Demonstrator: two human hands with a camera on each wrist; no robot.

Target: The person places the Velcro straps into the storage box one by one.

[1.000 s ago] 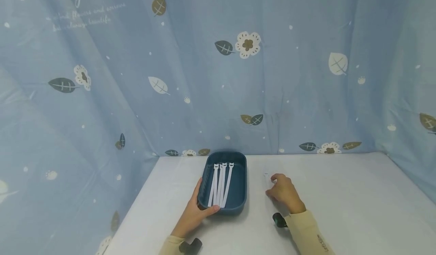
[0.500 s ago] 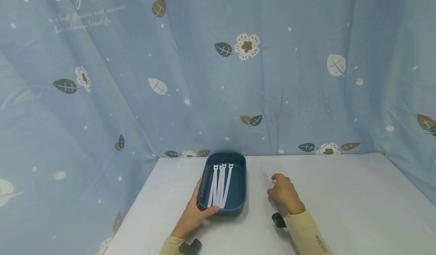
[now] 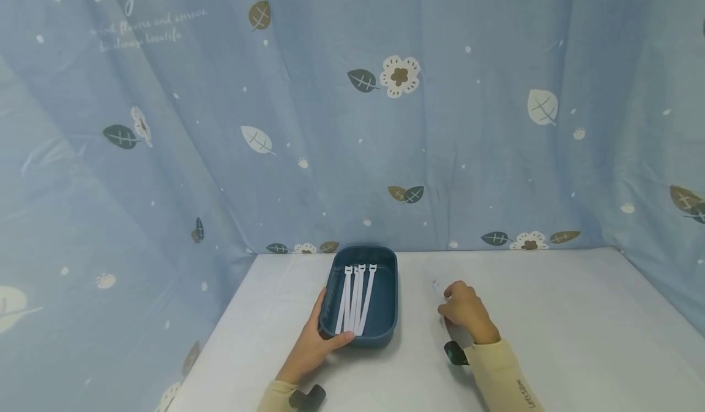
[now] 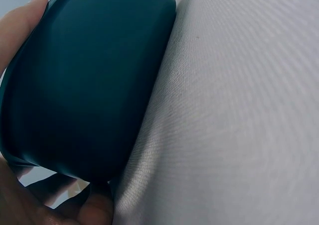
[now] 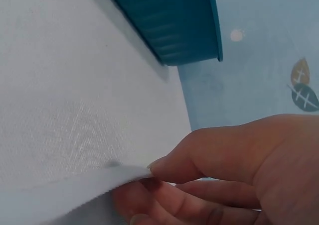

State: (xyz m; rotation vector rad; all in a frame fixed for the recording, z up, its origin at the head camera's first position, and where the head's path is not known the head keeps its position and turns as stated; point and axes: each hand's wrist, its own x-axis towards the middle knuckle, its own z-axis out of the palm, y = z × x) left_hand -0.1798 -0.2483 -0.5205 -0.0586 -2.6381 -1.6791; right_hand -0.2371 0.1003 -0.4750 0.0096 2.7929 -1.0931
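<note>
A dark blue-green rectangular bin (image 3: 385, 314) stands on the white tabletop. Several white hook-and-loop cable ties (image 3: 358, 302) lie lengthwise inside it, their slotted heads toward the far end. My left hand (image 3: 308, 351) grips the bin's near left corner, with the thumb on the rim and the other fingers along the side. To the right of the bin, my right hand (image 3: 469, 314) pinches another white cable tie (image 5: 75, 192) between thumb and fingers. Its slotted head (image 3: 437, 286) sticks out beyond the fingertips, low over the cloth.
The white tabletop (image 3: 573, 320) runs back to a blue printed curtain (image 3: 319, 124), which encloses the far side and both flanks. Dark camera mounts (image 3: 455, 352) sit at both wrists, beside the cream sleeves (image 3: 501, 375).
My right hand has shifted slightly to the right with the cable tie, whose head has moved along with it. My left hand and the bin stay put.
</note>
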